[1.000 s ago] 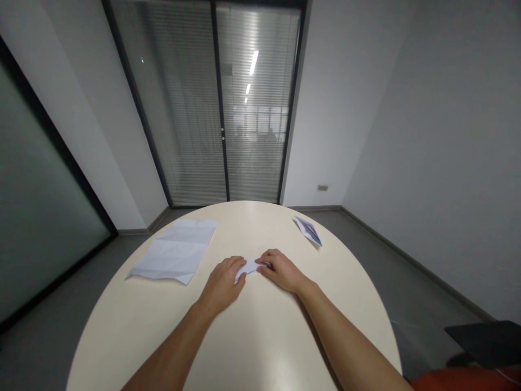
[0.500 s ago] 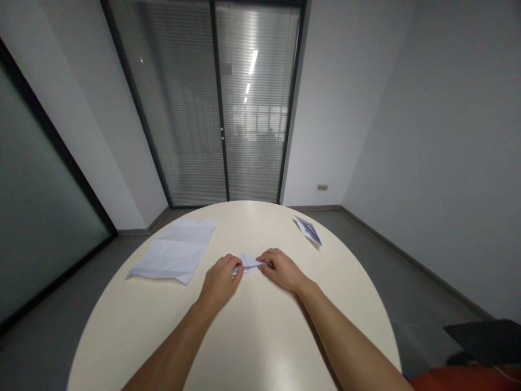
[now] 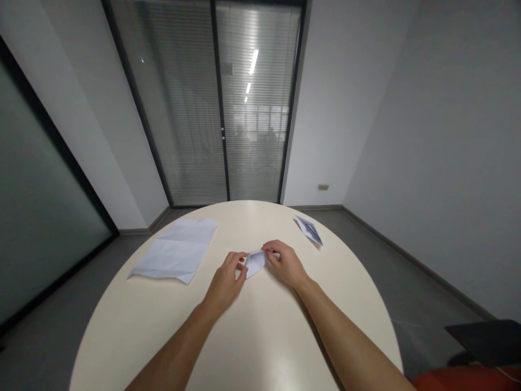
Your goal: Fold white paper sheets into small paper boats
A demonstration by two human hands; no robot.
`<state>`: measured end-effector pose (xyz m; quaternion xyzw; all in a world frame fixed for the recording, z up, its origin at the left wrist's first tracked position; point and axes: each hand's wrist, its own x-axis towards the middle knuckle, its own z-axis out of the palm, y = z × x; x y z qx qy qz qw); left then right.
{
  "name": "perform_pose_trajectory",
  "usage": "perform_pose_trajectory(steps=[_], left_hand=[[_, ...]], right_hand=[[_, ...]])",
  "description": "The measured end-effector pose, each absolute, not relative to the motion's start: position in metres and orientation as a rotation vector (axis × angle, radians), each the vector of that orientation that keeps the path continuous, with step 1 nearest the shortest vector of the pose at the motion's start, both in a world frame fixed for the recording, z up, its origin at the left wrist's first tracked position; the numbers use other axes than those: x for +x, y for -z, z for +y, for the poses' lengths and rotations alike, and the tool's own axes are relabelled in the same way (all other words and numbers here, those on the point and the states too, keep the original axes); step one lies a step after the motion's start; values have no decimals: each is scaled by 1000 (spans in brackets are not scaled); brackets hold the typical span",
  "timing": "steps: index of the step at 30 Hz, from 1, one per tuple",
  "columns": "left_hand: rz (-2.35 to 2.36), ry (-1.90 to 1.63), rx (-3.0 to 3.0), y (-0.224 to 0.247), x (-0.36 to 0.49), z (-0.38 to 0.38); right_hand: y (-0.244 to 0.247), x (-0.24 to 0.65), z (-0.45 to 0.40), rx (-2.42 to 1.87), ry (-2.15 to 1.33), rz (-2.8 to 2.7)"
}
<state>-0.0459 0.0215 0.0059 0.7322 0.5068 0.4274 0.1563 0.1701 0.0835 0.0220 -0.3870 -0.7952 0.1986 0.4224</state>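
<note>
Between my hands, near the middle of the round table (image 3: 252, 336), is a small piece of folded white paper (image 3: 255, 263). My left hand (image 3: 226, 277) pinches its left edge between thumb and fingers. At the upper right corner, my right hand (image 3: 285, 263) is closed on the same paper, its fingertips partly covering that end. A broad pale face of the folded paper shows between the hands, tilted toward me.
A creased white sheet (image 3: 175, 251) lies flat on the table's left side. Near the far right edge sits another folded paper piece (image 3: 308, 230). A black flat object (image 3: 484, 339) and something red (image 3: 459, 379) are beyond the table at lower right.
The folded paper has been turned, so a wider face of it now shows instead of a thin edge. My right hand has shifted slightly up and away.
</note>
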Motion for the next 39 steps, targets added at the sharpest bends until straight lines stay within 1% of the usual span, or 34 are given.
perform_pose_trajectory(steps=[6, 11, 16, 21, 31, 39], left_hand=[[1435, -1226, 2003, 0, -47, 25], [1377, -1233, 2031, 1, -47, 25], [1471, -1236, 2098, 1, -49, 25], [1506, -1247, 2156, 1, -52, 27], [1652, -1251, 2130, 3, -59, 30], [1727, -1142, 2204, 9, -62, 32]], right_hand=[[-26, 170, 84, -864, -410, -2061], [-23, 168, 86, -813, -240, -2142], [-23, 164, 81, -788, -170, -2243], [-26, 158, 74, -717, -211, -2282], [-28, 147, 67, -713, -444, -2239], [-25, 147, 66, -687, -484, -2362]])
